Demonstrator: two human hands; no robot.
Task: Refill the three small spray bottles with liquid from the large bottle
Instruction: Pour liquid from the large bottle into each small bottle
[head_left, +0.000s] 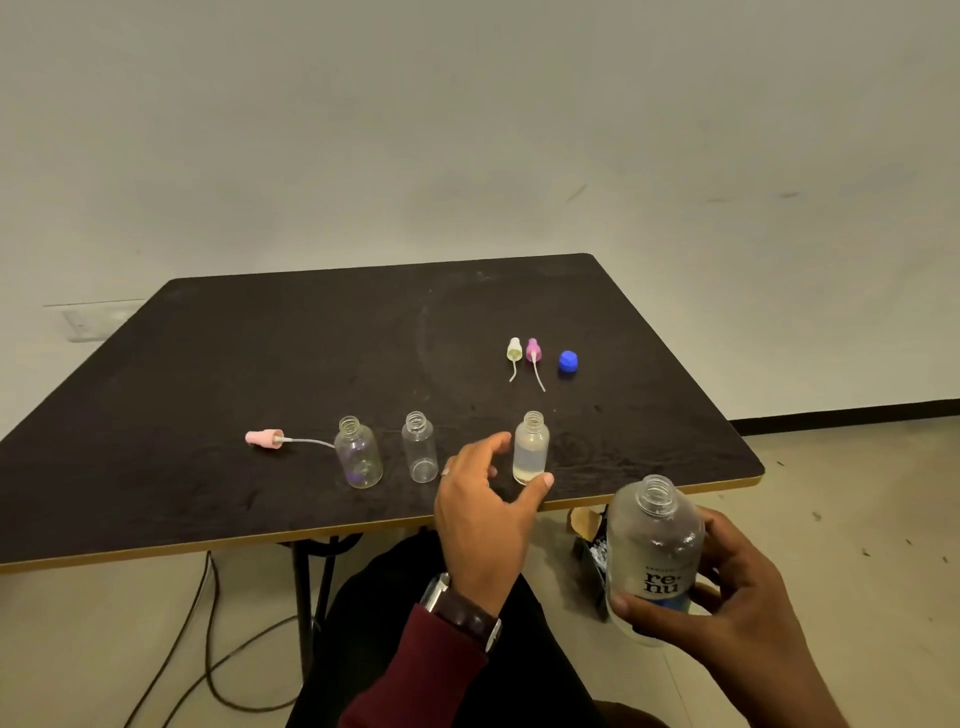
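Three small clear spray bottles stand uncapped in a row near the front edge of the dark table (311, 353). The left bottle (358, 453) and the middle bottle (420, 448) look empty. The right bottle (531, 447) holds pale liquid to about half its height. My left hand (485, 499) is spread beside the right bottle, thumb tip at its base, fingers apart, holding nothing. My right hand (727, 597) grips the large uncapped bottle (652, 545), upright, off the table's front right edge.
A pink spray top (266, 439) with its tube lies left of the bottles. A white spray top (514, 352), a magenta spray top (533, 353) and a blue cap (568, 360) lie farther back on the right. Cables (208, 649) run on the floor under the table.
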